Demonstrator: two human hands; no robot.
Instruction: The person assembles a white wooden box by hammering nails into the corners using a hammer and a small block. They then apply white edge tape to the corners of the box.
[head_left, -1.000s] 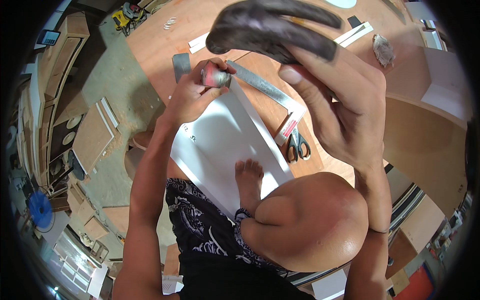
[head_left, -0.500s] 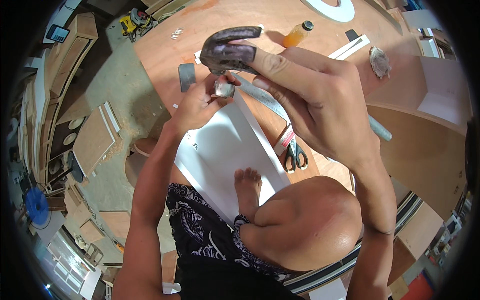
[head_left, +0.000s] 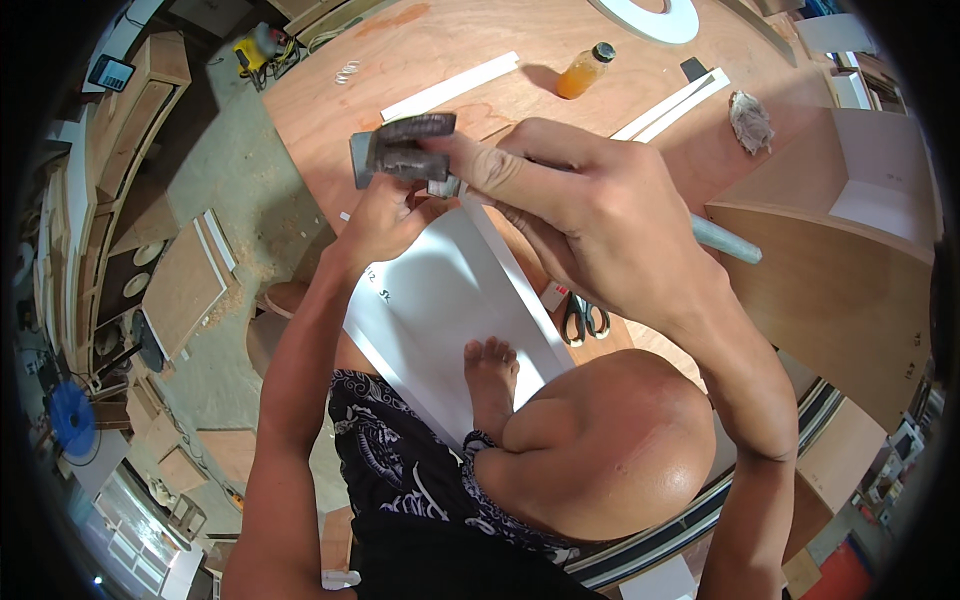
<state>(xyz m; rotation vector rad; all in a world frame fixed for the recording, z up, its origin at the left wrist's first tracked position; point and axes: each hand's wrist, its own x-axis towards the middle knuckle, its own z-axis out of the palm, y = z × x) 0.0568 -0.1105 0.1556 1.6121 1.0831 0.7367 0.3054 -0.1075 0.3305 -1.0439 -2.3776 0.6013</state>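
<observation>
A small bottle [head_left: 583, 73] of orange liquid with a dark cap lay tilted on the far part of the wooden desk [head_left: 440, 40], between a long white strip and a pair of white strips. At the upper left edge, on top of a wooden cabinet, a small tablet-like screen [head_left: 111, 72] with a dark frame and a pale bluish face stood tilted. Just beside the scissors on the desk, a small white-and-red label or packet [head_left: 553, 295] peeked out at the edge of the white board; its shape was too hidden to tell.
</observation>
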